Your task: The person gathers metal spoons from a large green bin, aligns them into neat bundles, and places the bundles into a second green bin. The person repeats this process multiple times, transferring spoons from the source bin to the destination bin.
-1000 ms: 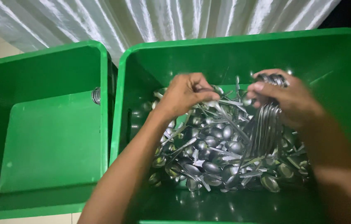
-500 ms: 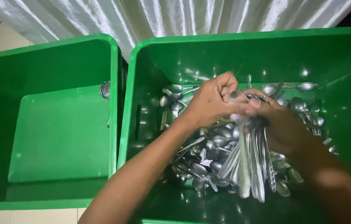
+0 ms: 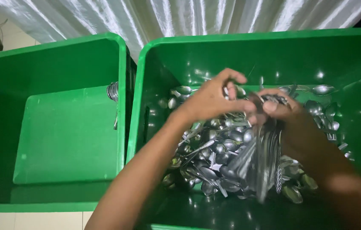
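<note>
Right hand [image 3: 293, 123] squeezes bunch of spoons [image 3: 263, 164], centre frame. Left hand [image 3: 214, 100] pinches their tops. Green bin [image 3: 248, 47] holds spoon pile [image 3: 210, 159].

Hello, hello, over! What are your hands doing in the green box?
Left hand pinching at the spoon pile. Right hand gripping a bunch of spoons, handles hanging down. Both inside the right green bin. Nothing in the way.

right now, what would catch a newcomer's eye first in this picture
The heap of shiny metal spoons in the green bin on the right stands out first. Both hands are in it: the right hand grips a bundle of spoons hanging handles-down, and the left hand reaches over to it. The green bin on the left shows only its bare floor.
</note>
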